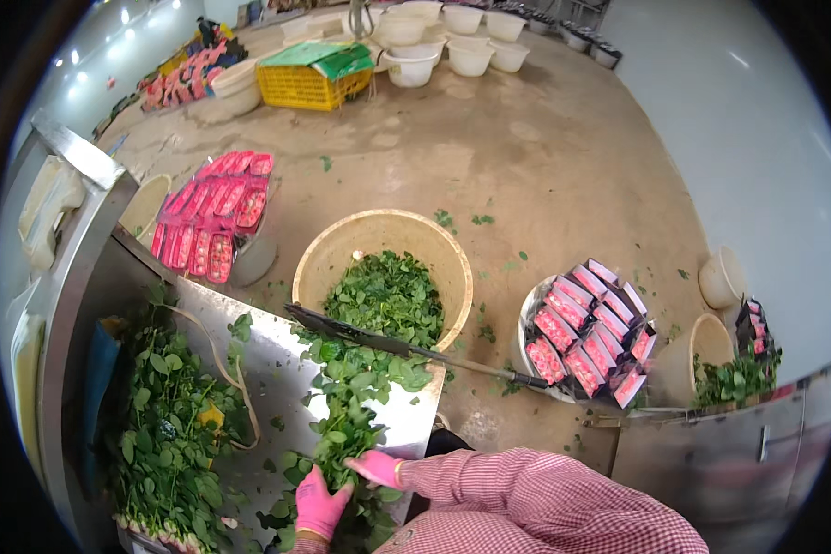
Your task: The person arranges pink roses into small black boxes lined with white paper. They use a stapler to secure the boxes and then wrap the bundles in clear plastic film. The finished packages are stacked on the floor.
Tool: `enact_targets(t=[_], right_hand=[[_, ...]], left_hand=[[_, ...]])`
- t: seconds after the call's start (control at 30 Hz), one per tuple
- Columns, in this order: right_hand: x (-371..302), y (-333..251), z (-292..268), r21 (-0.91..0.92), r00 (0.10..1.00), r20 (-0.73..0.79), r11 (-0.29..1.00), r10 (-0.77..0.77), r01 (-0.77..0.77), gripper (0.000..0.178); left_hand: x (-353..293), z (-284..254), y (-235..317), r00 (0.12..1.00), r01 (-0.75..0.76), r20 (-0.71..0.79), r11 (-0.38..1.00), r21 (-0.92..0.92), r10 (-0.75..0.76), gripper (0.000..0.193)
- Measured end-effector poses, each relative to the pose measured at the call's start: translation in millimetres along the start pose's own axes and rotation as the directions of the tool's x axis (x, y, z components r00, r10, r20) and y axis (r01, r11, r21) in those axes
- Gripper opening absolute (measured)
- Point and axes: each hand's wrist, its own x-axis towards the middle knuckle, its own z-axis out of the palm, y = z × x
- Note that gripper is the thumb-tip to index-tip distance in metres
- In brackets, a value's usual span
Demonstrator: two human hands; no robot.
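My left hand (319, 505), in a pink glove, is closed around a bunch of leafy green stems (344, 429) at the metal table's near edge. Just to its right, my right hand (376, 468), gloved alike, has its fingers closed on the same bunch. The stems and leaves stretch away from me across the metal table (277, 369). Over their far end lies a long dark blade-like bar (360, 337) with a rod handle pointing right. A thick pile of leafy stems (171, 425) rests at the left, pale pink rose buds (162, 533) at its near end.
Beyond the table stands a large tan tub (379, 222) with cut leaves inside. Wrapped pink flower bundles (217, 217) stand at the far left, more bundles (586, 323) in a white tub at the right. A yellow crate (305, 90) and stacked white tubs (411, 66) are farther back.
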Motion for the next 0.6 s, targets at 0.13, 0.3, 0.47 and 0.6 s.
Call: enact_targets(t=[0.13,0.3,0.47,0.6], right_hand=[[18,-7,-6,-0.268,0.993,0.104,0.960,-0.050,0.077,0.059],[-56,-85,-101,-0.703,0.993,0.010,0.706,-0.113,0.088,0.044],[-151,-34,-277,-0.483,0.696,-0.677,0.858,-0.239,-0.175,0.074],[-209,114,-300,-0.585,0.799,-0.587,0.615,0.130,-0.529,0.087]], left_hand=[[23,4,36,0.941,0.108,0.211,0.826,0.553,-0.263,0.079],[47,19,33,0.914,0.347,0.009,0.790,0.506,-0.407,0.047],[45,15,13,0.927,0.372,-0.085,0.859,0.352,-0.366,0.036],[44,-9,20,0.951,0.308,-0.109,0.891,0.335,-0.288,0.038]])
